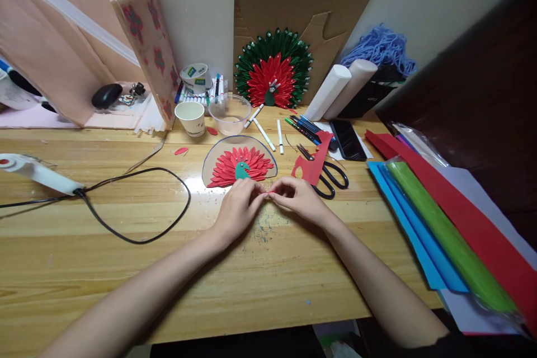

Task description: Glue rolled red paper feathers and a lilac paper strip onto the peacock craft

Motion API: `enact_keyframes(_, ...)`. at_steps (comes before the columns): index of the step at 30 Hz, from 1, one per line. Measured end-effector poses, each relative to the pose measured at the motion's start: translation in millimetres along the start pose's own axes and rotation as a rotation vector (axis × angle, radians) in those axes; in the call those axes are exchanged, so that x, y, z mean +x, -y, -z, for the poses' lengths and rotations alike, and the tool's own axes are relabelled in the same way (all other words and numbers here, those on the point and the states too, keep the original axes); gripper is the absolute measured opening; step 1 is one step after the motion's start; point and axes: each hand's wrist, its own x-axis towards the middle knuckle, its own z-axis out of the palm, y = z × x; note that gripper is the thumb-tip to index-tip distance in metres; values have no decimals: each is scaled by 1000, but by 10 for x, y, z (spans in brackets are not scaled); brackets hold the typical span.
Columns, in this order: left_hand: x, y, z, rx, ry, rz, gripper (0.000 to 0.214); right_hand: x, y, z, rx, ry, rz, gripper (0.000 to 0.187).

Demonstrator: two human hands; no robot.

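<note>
My left hand (240, 206) and my right hand (296, 197) meet at the fingertips over the wooden table (126, 257), both pinched on a small red paper piece (268, 194). Just beyond them lies a half-round cardboard piece (208, 169) covered with a fan of red paper petals (239, 165) and a teal bird shape (242, 170). To the right of my right hand lie a cut scrap of red paper (312, 165) and black-handled scissors (329, 176).
A glue gun (36, 170) with a looping black cord (138, 207) lies at the left. A paper cup (191, 117), a clear bowl (230, 113), markers, a phone (347, 139) and a finished green and red fan (273, 69) stand behind. Coloured paper sheets (440, 224) lie at the right.
</note>
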Motion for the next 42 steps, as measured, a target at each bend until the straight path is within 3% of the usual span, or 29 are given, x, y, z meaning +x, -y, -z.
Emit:
enact_keyframes(30,29,15,-33,-348,13,135,17,15,-78,25,162,80,24,22)
enact_keyframes(42,31,5,-27,-381,15,135,17,18,-56,-7,194,56,37,24)
